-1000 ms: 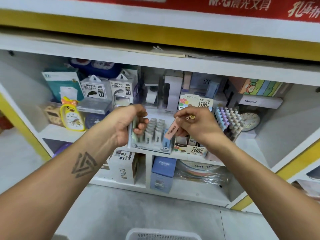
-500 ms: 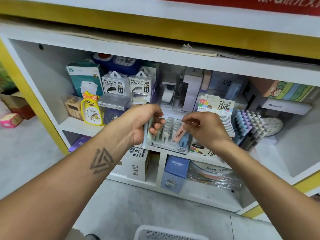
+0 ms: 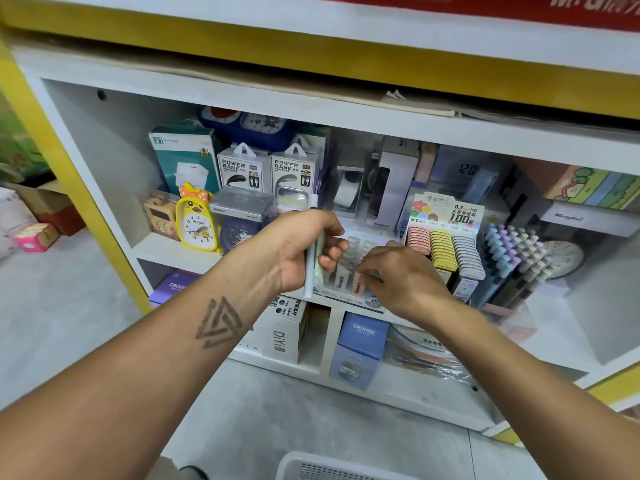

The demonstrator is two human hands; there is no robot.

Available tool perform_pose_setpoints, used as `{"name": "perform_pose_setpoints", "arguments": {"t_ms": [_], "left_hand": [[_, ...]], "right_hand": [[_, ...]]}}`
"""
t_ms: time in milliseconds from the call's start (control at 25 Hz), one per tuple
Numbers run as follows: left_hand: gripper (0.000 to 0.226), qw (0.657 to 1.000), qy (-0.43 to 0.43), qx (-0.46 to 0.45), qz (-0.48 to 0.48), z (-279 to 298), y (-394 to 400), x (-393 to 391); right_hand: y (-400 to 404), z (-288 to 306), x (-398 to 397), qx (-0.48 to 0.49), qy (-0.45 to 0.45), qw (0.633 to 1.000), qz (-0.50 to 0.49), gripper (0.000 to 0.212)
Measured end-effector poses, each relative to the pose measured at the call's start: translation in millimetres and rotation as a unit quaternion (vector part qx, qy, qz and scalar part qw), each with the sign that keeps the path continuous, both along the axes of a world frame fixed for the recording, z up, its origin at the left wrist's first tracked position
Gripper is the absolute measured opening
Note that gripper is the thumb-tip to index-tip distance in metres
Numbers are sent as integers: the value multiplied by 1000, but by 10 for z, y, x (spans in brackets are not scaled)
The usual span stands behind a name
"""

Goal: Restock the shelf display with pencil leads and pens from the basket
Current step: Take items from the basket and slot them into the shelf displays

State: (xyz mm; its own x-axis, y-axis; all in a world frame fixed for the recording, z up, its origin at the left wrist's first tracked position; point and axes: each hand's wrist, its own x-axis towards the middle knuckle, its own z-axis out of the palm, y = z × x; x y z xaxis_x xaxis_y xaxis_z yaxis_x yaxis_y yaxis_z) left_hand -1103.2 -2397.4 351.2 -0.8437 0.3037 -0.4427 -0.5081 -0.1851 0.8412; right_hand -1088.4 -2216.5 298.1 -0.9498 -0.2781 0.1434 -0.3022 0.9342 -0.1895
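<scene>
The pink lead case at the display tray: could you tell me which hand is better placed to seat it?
Right. The right hand already pinches the pink lead case at the display tray, while the left hand is busy gripping pens beside it.

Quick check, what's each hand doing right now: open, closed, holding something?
Left hand: closed, gripping a bundle of pens.
Right hand: fingers pinch a pink lead case at the lead display tray.

A stationery shop: packaged power banks (image 3: 242,169) and pens (image 3: 512,258) on display shelves (image 3: 173,249).
</scene>
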Motion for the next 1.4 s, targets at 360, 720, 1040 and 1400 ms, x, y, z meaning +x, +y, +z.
{"name": "perform_pose_setpoints", "arguments": {"t_ms": [360, 720, 1040, 1400], "left_hand": [[29, 987, 96, 126, 15, 54, 164, 90], [20, 994, 110, 15, 4, 40, 344, 140], [19, 988, 102, -115, -11, -27, 176, 97], [19, 984, 47, -169, 35, -34, -184, -65]], "right_hand": [[93, 305, 224, -534, -280, 798, -25, 21], [305, 355, 317, -553, -185, 808, -82, 19], [426, 418, 281, -582, -150, 795, -84, 18], [185, 276, 67, -471, -111, 873, -54, 14]]}}
